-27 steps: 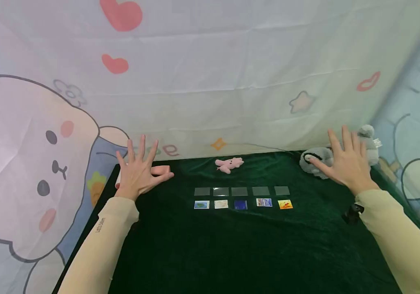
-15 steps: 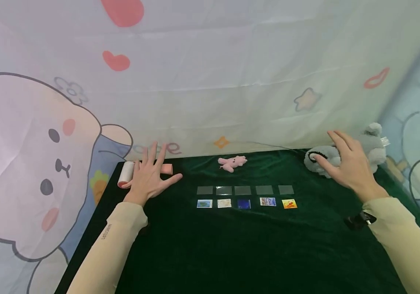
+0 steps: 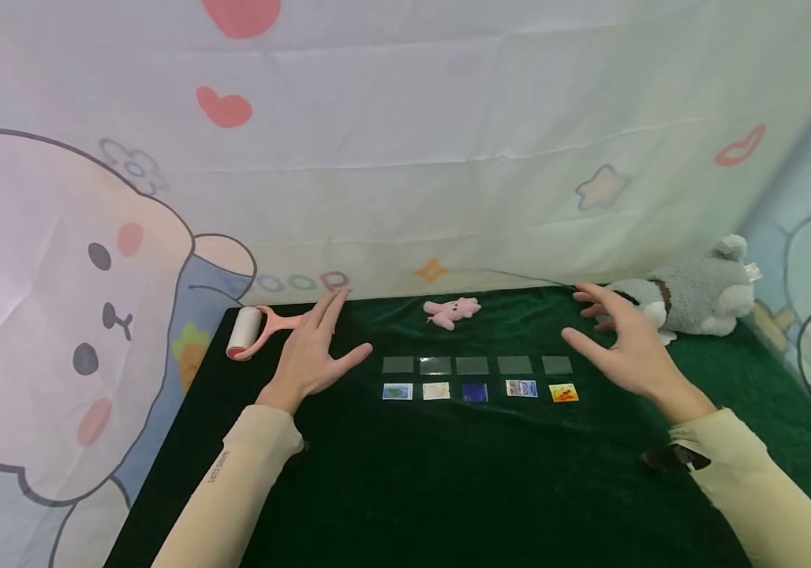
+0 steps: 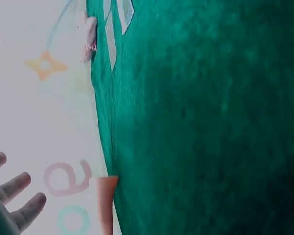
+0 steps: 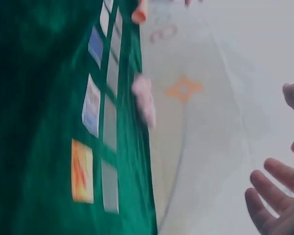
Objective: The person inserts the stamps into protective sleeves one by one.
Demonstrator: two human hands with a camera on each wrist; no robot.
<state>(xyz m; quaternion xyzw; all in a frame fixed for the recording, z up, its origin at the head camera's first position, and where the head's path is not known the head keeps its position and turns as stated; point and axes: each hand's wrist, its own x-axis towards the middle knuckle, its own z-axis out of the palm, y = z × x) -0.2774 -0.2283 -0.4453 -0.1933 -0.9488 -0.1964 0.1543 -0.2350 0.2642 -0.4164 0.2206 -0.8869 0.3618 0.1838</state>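
Observation:
My left hand (image 3: 309,355) hovers left of the cards with fingers extended and thumb spread, holding nothing. Behind it lies a lint roller (image 3: 245,331) with a pink handle, partly hidden by the fingers. On the other side my right hand (image 3: 629,347) is held in the air, its fingers loosely bent and empty, in front of a grey plush toy (image 3: 697,293). Between the hands, small picture cards lie in a row, among them a dark blue card (image 3: 475,393) and an orange-yellow card (image 3: 564,393). Just behind them runs a row of clear sleeves (image 3: 472,365).
A small pink plush toy (image 3: 452,312) lies near the back edge of the green cloth (image 3: 434,489). A printed curtain (image 3: 391,158) hangs behind and along both sides. A thin cord (image 3: 526,277) shows against the curtain at the back.
Both hands have moved inward toward the cards. The left hand has uncovered most of the lint roller, and the right has shifted off the grey plush toy, its fingers now more bent.

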